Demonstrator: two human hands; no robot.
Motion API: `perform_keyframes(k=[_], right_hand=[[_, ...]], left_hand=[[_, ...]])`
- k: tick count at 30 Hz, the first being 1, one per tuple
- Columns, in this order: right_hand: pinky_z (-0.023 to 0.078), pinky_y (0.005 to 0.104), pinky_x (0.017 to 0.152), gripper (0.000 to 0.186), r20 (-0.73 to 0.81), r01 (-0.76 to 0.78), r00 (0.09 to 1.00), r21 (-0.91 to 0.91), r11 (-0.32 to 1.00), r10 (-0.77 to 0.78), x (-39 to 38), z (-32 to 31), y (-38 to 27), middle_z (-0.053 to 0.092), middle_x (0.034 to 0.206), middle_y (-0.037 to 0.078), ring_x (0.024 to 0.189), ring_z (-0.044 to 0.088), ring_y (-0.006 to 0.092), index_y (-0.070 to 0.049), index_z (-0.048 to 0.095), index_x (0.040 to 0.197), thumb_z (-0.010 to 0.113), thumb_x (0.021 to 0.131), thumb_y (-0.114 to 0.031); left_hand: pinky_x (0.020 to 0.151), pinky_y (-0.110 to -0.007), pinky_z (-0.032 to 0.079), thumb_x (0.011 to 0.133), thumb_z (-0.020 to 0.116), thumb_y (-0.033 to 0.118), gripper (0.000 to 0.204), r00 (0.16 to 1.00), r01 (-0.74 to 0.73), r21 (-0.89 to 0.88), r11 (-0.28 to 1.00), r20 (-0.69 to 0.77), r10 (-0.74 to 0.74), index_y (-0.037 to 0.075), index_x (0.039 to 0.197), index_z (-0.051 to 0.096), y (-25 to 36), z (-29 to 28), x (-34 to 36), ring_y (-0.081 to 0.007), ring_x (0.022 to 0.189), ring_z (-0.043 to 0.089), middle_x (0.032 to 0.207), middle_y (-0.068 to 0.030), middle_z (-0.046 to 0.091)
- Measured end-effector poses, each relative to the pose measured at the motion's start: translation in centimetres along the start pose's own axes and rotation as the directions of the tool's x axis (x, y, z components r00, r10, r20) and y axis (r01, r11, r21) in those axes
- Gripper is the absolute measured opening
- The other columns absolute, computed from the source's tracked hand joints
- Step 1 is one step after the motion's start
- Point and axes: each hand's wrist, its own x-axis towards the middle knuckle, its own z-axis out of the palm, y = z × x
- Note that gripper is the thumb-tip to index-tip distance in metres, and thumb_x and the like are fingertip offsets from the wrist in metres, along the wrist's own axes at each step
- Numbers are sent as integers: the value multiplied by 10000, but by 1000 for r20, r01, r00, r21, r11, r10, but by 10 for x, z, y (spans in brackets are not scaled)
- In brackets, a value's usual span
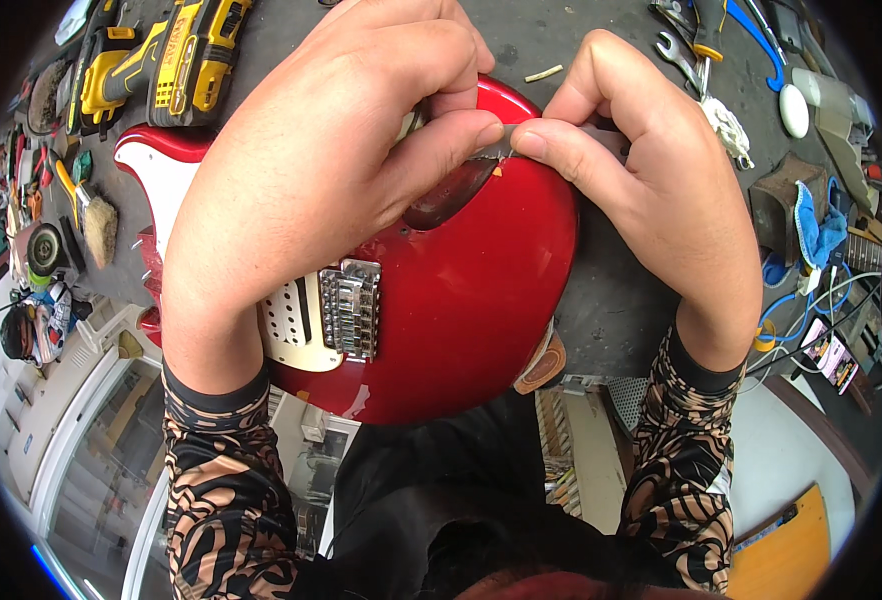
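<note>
A red electric guitar body [491, 270] lies on the dark bench in front of me. Its metal bridge [349, 310] and white pickguard [296, 325] show beneath my left forearm. Over the body's far edge, my left hand [391, 110] and my right hand [641, 140] are closed, thumb tips almost meeting. Between the thumbs runs a thin dark grey strip [507, 142], pinched from both sides; its ends and exact kind are hidden by my fingers. Just below it are a chipped spot [498, 170] in the red finish and an open oval cavity [451, 195].
A yellow and black power tool [196, 60] lies at the far left, with a brush [99, 230] nearer. Wrenches [676, 55] and a crumpled white cloth [729, 130] sit at the far right. A blue cloth [816, 230], cables and a lit phone [829, 355] are on the right.
</note>
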Motion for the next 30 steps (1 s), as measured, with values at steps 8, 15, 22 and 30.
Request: perform_keyframes(k=[8, 15, 22, 30], right_hand=[[472, 269, 682, 239, 12, -21, 1000, 12, 1000, 21, 0, 1, -1, 605, 836, 11, 754, 557, 97, -25, 610, 940, 823, 976, -129], [455, 267, 660, 260, 12, -1, 1000, 28, 1000, 1, -1, 3, 1, 595, 827, 4, 737, 541, 87, -33, 593, 945, 827, 980, -140], [459, 252, 651, 263, -4, -68, 998, 54, 996, 69, -1, 3, -1, 609, 820, -4, 733, 547, 71, -36, 589, 955, 824, 991, -149], [465, 244, 652, 251, 2, -67, 998, 57, 996, 67, -2, 2, -1, 616, 822, -5, 732, 554, 66, -39, 591, 960, 815, 1000, -145]], left_hand=[[893, -383, 482, 919, 841, 122, 285, 1000, 10, 2, 1000, 5, -10, 51, 806, 589, -1, 0, 0, -300, 1041, 632, 984, -133, 610], [903, -386, 484, 910, 846, 114, 289, 999, -34, -19, 999, -10, 34, 51, 802, 587, -3, 2, -2, -301, 1063, 641, 986, -137, 612], [887, -385, 493, 908, 850, 110, 281, 999, -10, -135, 991, -52, 3, 46, 804, 597, -10, 5, -3, -296, 1058, 653, 968, -134, 617], [884, -382, 497, 905, 852, 105, 271, 1000, 11, -7, 1000, -18, -11, 41, 804, 608, 7, -3, 0, -299, 1060, 655, 961, -132, 617]])
